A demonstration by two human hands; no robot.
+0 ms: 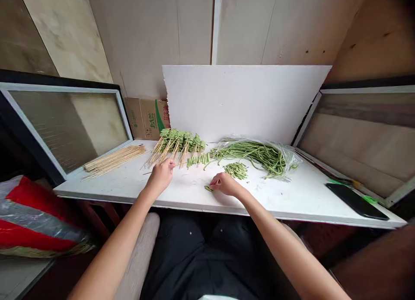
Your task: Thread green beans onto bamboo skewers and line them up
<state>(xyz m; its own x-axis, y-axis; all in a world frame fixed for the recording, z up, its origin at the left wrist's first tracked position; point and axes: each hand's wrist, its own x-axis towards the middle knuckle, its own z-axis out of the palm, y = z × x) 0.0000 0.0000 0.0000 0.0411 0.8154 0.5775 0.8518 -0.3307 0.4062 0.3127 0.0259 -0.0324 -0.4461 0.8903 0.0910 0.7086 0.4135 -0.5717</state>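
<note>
My left hand [163,172] is closed in a pinch above the white table, on what looks like a thin skewer [147,173] whose ends barely show on either side. Nearer the front edge, my right hand [223,183] has its fingertips closed on short cut pieces of green bean [208,188] at the tabletop. Just behind it lies a heap of cut bean pieces [236,170]. Beyond my left hand are stacked skewers threaded with beans [181,142], bare stick ends towards me. A row of bean pieces [198,160] lies beside them.
Loose bamboo skewers [115,160] lie in a bundle at the left. Long whole beans [256,155] rest in a clear plastic bag at the back right. A black phone [356,200] is near the right edge. A cardboard box [147,116] and white board [246,103] stand behind.
</note>
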